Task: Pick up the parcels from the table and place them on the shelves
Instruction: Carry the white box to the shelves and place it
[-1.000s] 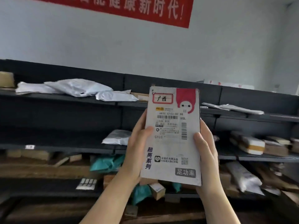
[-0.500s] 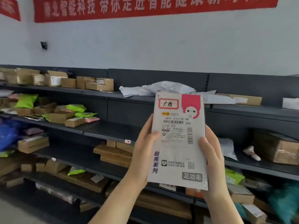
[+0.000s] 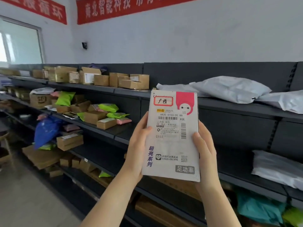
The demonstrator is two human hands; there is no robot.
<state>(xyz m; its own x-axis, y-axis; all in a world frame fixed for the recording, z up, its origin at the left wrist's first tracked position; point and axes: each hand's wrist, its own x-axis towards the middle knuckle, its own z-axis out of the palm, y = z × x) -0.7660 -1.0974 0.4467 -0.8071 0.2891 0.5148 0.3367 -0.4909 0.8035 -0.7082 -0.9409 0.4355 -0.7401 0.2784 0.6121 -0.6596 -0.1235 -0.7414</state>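
A flat white parcel [image 3: 172,136] stands upright between the two hands, label side facing the camera, raised in front of the dark shelves [image 3: 229,108]; the left hand [image 3: 139,148] clasps its left edge, thumb across the front, fingers behind; the right hand [image 3: 206,154] grips the right edge the same way, a little lower; grey mailer bags [image 3: 229,88] lie on the top shelf just behind the parcel's upper corner; cardboard boxes [image 3: 101,78] crowd the shelf farther left.
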